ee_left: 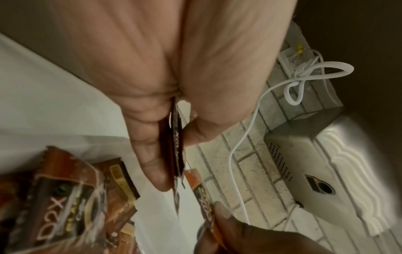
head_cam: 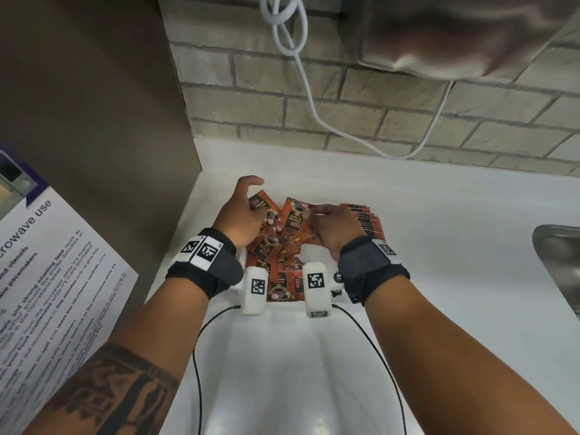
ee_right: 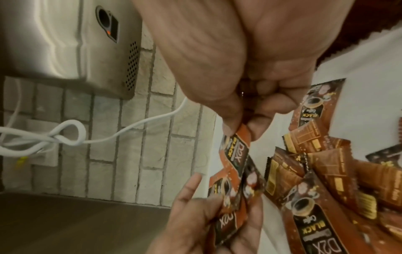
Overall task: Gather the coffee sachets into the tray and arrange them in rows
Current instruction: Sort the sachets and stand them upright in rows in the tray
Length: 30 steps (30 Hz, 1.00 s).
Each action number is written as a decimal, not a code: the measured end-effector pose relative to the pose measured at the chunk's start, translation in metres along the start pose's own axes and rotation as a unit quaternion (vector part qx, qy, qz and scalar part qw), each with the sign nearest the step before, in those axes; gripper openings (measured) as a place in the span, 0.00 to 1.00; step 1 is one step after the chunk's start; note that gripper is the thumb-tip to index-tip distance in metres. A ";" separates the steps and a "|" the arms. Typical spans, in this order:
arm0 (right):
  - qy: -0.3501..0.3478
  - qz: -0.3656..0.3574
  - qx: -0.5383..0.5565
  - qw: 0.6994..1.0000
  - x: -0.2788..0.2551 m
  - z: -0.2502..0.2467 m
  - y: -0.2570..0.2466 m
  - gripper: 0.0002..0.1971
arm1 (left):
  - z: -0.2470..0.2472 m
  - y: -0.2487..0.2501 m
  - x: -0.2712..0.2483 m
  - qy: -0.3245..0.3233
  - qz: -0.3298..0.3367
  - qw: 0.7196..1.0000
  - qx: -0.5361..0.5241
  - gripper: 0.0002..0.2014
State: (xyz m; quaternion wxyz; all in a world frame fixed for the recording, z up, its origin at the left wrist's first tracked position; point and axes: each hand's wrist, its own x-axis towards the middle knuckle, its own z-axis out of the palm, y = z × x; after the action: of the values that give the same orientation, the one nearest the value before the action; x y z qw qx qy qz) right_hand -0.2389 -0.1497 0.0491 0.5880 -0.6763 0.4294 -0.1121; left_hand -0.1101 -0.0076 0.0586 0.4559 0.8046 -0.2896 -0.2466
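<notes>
Orange-brown coffee sachets point(head_cam: 273, 249) lie in a loose pile in the white tray point(head_cam: 241, 255) between my hands. At the tray's right side, a row of sachets point(head_cam: 365, 221) stands on edge, packed together. My left hand point(head_cam: 254, 211) is over the pile's far left. In the left wrist view the left hand point(ee_left: 174, 154) holds a few flat sachets point(ee_left: 177, 197) between thumb and fingers. My right hand point(head_cam: 317, 211) pinches one sachet point(ee_right: 236, 151) by its end between thumb and forefinger, close to the left hand point(ee_right: 206, 214). Most of the tray is hidden.
The tray sits on a white counter point(head_cam: 439, 246) in a corner, with a brown panel point(head_cam: 94, 120) on the left and a brick wall behind. A steel appliance point(head_cam: 455, 36) and a white cable point(head_cam: 301, 73) hang on the wall. A steel sink point(head_cam: 558, 262) lies to the right.
</notes>
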 end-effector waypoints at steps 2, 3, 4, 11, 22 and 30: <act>0.007 0.007 0.010 1.000 -0.003 0.002 -0.001 0.04 | 0.004 0.006 0.000 -0.033 0.002 0.998 -0.053 0.18; 0.005 0.007 0.012 1.000 -0.003 0.002 0.001 0.06 | 0.007 0.009 -0.002 -0.048 -0.005 0.995 -0.084 0.15; 0.000 0.009 0.001 1.000 -0.006 0.003 0.002 0.07 | 0.010 0.012 -0.004 -0.055 -0.001 0.994 -0.097 0.12; -0.067 0.025 -0.075 0.995 -0.029 -0.016 -0.003 0.10 | 0.020 0.006 -0.007 -0.006 0.047 0.999 -0.012 0.12; -0.175 -0.026 -0.440 0.880 -0.065 0.006 0.017 0.33 | 0.027 0.010 -0.021 0.030 0.014 0.999 -0.037 0.12; -0.152 0.018 -0.393 0.907 -0.056 0.011 0.016 0.24 | 0.023 0.010 -0.018 0.009 0.020 0.999 -0.024 0.12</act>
State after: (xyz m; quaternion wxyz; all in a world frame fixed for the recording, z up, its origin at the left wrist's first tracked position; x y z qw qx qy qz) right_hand -0.2727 -0.1014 0.0512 0.3347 -0.8536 0.3560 0.1804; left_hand -0.1407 -0.0130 0.0590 0.4823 0.7898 -0.2958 -0.2367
